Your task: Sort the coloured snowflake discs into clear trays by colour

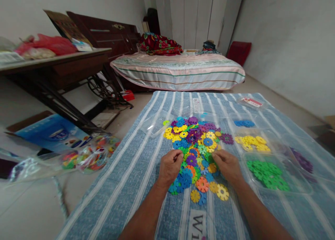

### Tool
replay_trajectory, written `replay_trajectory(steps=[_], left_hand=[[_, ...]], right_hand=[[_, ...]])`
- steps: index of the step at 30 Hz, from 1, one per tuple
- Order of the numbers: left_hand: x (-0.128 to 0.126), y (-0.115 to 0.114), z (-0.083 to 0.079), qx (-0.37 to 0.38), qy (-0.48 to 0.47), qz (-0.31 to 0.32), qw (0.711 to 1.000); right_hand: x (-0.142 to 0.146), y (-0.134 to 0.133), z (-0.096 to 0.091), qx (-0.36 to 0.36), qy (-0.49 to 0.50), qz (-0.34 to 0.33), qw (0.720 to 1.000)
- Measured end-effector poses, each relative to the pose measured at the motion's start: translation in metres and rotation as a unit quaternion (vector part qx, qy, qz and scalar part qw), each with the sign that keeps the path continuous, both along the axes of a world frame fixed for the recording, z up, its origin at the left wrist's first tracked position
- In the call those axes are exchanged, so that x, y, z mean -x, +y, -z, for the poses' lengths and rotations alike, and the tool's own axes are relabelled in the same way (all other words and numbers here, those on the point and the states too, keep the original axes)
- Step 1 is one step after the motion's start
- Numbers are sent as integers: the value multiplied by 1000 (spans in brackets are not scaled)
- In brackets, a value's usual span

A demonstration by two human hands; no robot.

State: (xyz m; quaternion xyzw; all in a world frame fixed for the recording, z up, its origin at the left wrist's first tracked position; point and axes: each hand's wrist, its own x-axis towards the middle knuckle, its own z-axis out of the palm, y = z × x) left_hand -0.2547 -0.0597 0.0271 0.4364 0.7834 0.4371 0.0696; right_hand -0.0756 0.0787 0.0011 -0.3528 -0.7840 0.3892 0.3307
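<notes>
A striped blanket is covering the floor before a bed and wardrobe. A table is standing off its left edge, with a bag lying nearby. Mid-blanket, the disc pile is sitting under both hands. The left hand is curling tight and the right hand is pinching down; what either holds I cannot tell. Green discs and yellow discs are lying toward the right edge.
</notes>
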Motion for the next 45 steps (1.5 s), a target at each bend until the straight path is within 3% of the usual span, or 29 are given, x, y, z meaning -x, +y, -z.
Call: replay_trajectory(steps=[8,18,23,29,34,45], left_hand=[[4,-2,0,4,-28,-33,999],[15,-8,-12,44,-66,-26,997],[18,-11,-14,48,-42,4,998],[2,-11,-22,49,44,133,989],[-9,-14,-23,85,81,189,975],[-7,-11,-23,84,-41,194,976]], right_hand=[[-1,-1,2,10,1,-1,1000],[-1,-3,-4,1,-12,1,1000],[0,-5,-6,3,-6,5,1000],[1,-4,-3,9,-10,-1,1000],[2,-2,1,3,-12,-6,1000],[2,-3,-2,14,-8,-8,1000]])
